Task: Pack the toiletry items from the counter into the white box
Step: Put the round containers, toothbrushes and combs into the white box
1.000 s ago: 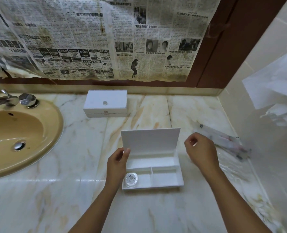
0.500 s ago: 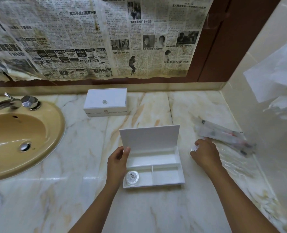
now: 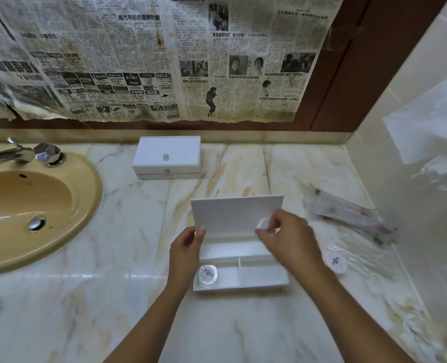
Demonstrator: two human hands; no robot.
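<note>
The marble bench (image 3: 112,297) carries the open white box (image 3: 239,260), lid upright; the left hand (image 3: 187,251) grips the lid's left edge. Above the box, the right hand (image 3: 286,241) pinches what looks like a small round packet (image 3: 263,223), blurred. One round soap (image 3: 208,275) sits in the near-left compartment, another (image 3: 335,262) on the bench right of the box

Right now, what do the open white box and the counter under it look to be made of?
Open white box: probably rigid matte plastic or coated board; flat stiff lid, thin straight dividers, no shine. Counter: polished marble or marble-look stone; cream surface with tan veins, glossy reflections, visible seams.
</note>
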